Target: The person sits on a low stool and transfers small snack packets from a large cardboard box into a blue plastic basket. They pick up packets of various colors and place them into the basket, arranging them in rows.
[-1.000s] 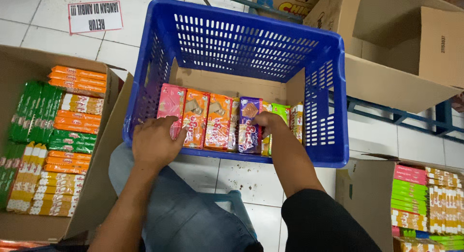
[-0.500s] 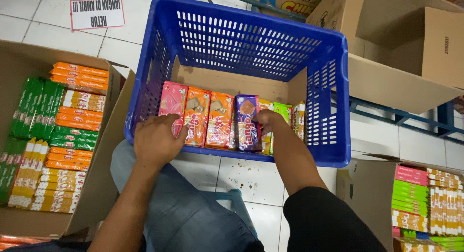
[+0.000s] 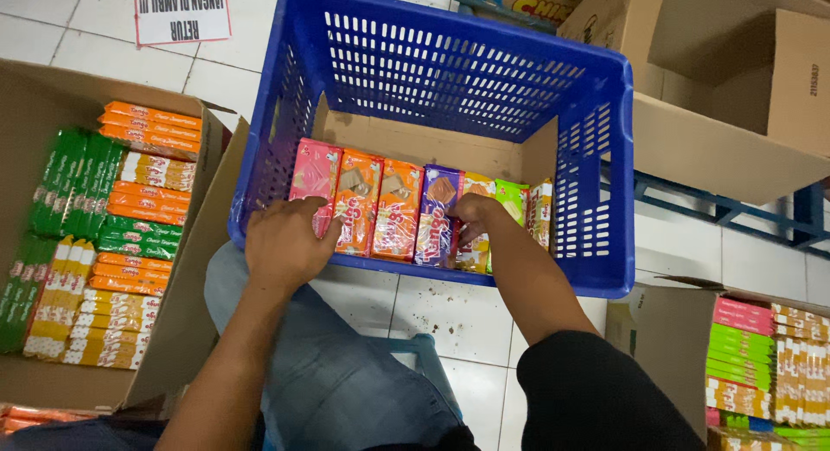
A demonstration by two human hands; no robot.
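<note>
Left hand: curled over the near rim of the crate, fingers bent down against the pink packet, pressing on it rather than closed round it.
Right hand: reaching over the near rim, fingers pinched on the top edge of the purple packet, forearm in a black sleeve.
Pink packet: leftmost in the row, standing on edge, leaning against the near wall of the crate.
Orange packets: two side by side, just right of the pink one, touching each other.
Purple packet: between the orange pair and the yellow one, tilted a little, lower end partly hidden by the right hand.
Yellow and green packets: right of the purple one, mostly behind the right hand; one more pale packet at the far right end of the row.
Blue crate: slotted plastic, on the white tiled floor, lined at the bottom with brown cardboard; row of packets along the near side only.
Left carton: open cardboard box beside the crate, packed with flat green, orange and yellow packets.
Right carton: open box at the lower right, stacked with pink, green and yellow packets.
Far cartons: large, brown, behind the crate on the right.
Paper sign: white sheet lying flat on the floor tiles.
</note>
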